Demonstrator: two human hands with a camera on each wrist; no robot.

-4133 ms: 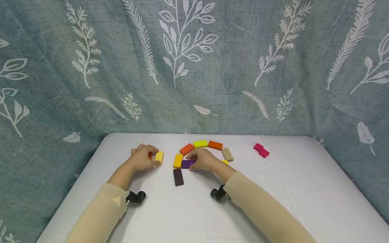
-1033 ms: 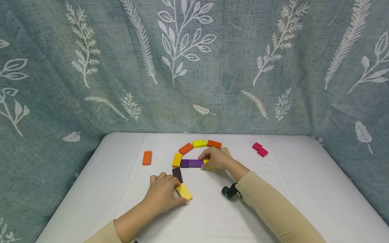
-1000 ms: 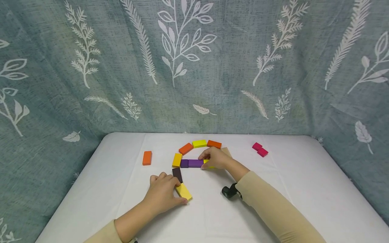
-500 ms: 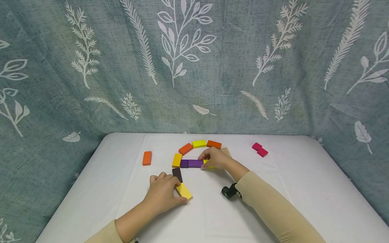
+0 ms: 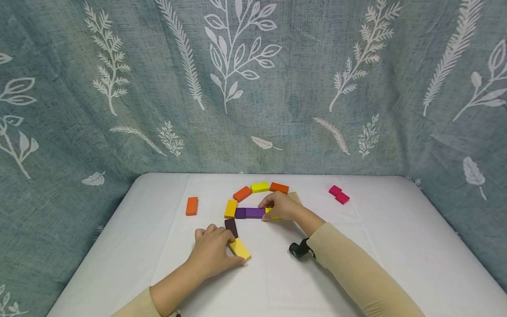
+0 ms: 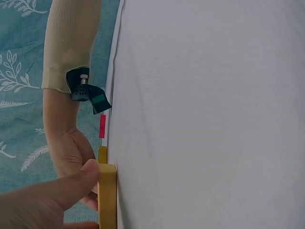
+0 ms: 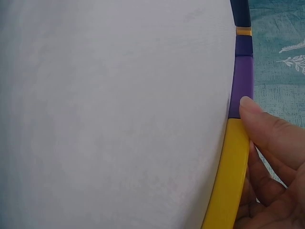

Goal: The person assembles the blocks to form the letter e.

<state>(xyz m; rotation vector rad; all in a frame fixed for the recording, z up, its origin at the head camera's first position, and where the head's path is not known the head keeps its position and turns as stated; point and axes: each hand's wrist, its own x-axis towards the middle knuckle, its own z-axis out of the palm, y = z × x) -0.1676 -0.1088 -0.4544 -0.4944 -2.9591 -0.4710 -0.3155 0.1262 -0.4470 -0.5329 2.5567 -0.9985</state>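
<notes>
- A loose orange block (image 5: 192, 206) lies left of the curved block row (image 5: 260, 188); two crimson blocks (image 5: 342, 198) sit well to its right.
- The right hand (image 5: 284, 206), partly hiding a tan block (image 5: 295, 198), pinches a yellow block (image 7: 228, 174) beside the purple block (image 5: 255, 213).
- Nearer the front, the left hand (image 5: 214, 253) pinches a pale-yellow block (image 5: 240, 249) beside a dark-brown block (image 5: 231, 228).
- Smooth oblong blocks, creased white cloth (image 5: 317, 281), leaf-printed curtain (image 5: 301, 88).
</notes>
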